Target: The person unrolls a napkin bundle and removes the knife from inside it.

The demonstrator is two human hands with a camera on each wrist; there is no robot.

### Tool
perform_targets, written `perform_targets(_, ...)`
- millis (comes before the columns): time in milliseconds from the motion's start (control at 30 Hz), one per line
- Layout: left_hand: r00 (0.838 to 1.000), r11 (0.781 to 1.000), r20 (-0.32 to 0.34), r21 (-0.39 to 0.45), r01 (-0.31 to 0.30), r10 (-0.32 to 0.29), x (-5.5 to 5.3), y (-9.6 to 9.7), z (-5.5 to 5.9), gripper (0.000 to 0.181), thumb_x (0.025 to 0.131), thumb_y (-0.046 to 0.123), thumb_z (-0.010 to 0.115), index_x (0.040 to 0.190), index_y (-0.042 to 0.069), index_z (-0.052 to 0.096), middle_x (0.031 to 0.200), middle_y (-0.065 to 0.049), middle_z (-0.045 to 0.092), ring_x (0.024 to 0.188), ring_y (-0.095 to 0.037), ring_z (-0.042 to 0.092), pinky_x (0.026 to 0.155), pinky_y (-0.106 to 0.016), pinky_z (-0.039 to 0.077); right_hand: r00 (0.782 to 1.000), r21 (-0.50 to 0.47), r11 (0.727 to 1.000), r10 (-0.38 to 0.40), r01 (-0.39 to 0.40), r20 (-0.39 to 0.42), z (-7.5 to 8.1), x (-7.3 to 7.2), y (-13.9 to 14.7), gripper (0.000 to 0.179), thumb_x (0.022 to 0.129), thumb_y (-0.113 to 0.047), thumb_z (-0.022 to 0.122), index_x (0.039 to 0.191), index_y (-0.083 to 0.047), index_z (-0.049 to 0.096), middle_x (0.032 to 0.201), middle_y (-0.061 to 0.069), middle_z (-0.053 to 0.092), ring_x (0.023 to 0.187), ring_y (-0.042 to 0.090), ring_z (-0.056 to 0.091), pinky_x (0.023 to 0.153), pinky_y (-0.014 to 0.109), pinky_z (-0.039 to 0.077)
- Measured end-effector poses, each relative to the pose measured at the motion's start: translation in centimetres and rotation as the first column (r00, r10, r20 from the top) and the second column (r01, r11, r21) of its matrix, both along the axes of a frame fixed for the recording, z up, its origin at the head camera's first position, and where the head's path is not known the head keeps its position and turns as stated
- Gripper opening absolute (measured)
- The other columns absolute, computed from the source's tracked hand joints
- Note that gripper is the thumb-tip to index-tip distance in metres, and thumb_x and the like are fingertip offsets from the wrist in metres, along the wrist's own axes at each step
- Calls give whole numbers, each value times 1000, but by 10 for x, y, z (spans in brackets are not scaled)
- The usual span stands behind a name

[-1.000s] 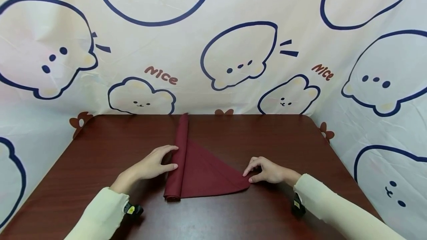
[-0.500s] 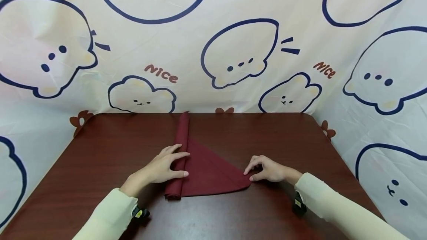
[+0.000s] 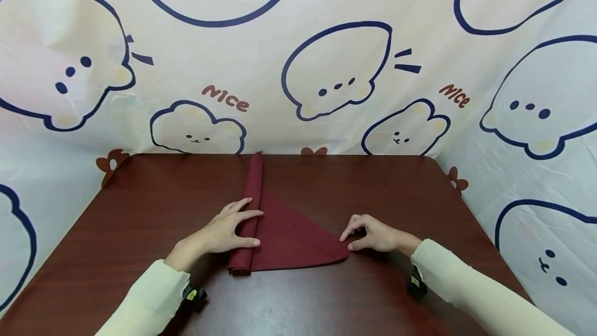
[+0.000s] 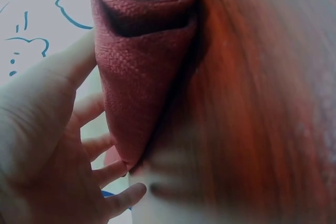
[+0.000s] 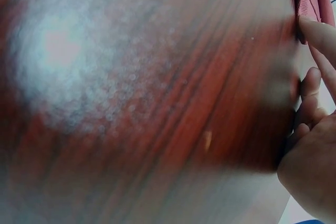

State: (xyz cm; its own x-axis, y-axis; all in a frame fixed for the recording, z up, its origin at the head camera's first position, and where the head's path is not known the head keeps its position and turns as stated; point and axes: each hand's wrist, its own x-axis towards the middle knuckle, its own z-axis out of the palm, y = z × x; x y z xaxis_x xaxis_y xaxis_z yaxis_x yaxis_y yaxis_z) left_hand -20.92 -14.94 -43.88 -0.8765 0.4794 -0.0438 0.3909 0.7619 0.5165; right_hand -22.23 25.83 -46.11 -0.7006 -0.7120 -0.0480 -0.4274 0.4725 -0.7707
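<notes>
A dark red cloth (image 3: 296,237) lies on the table, its left part wound into a long roll (image 3: 252,185) and its flat part narrowing to a corner on the right. My left hand (image 3: 223,229) rests across the roll with fingers spread, thumb and forefinger reaching over it. In the left wrist view, the fingers extend along the side of the roll (image 4: 142,72), whose layered end shows a small pale piece inside. At the flat corner, my right hand (image 3: 375,234) pinches the cloth edge between thumb and forefinger, the other fingers curled. Its thumb meets the cloth in the right wrist view.
The dark brown wooden table (image 3: 298,307) reflects light near its front. A pale sheet (image 3: 261,61) with cartoon drawings hangs behind and at both sides. Each wrist carries a small black camera, the left one (image 3: 195,294) close above the tabletop.
My left hand has shifted right and a little nearer, from the left side of the roll onto its top. The right hand stays at the corner. The head view tilts slightly.
</notes>
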Motion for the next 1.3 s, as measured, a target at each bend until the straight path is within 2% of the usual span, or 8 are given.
perform_targets(300,1000,999,27,37,4,-5,-1,-11,4,69,78,42,78,138,20,52,158,-17,27,143,-43,22,105,-68,32,1000,-4,1000,-5,5,-5,0,-1,0,21,82,-16,76,102,-13,75,95,8,63,91,12,53,84,26,43)
perform_targets(733,997,997,71,74,15,-20,-3,-32,8,72,78,42,77,140,18,48,155,-22,29,140,-49,23,104,-70,29,1000,2,1000,-15,15,19,3,-1,-1,21,82,-17,76,102,-13,75,96,9,63,92,17,53,85,25,43)
perform_targets(933,994,998,109,68,8,-15,2,-42,8,73,80,43,75,142,19,44,154,-22,30,140,-48,25,103,-72,30,1000,5,1000,1,-1,26,2,1,-1,21,83,-18,75,103,-12,75,96,9,63,91,15,53,84,24,44)
perform_targets(1167,994,996,97,75,41,-48,1,-58,11,72,81,38,75,141,12,45,146,-20,44,136,-43,37,104,-65,35,1000,9,1000,-4,4,31,1,1,-1,20,83,-17,75,102,-13,75,95,9,62,90,12,52,83,24,43)
perform_targets(1300,992,998,123,57,31,-37,-1,-65,13,72,81,37,75,141,10,45,145,-21,45,135,-43,39,104,-64,36,1000,6,1000,-9,9,21,1,-1,0,19,83,-17,75,102,-13,75,94,9,62,90,11,51,83,24,43)
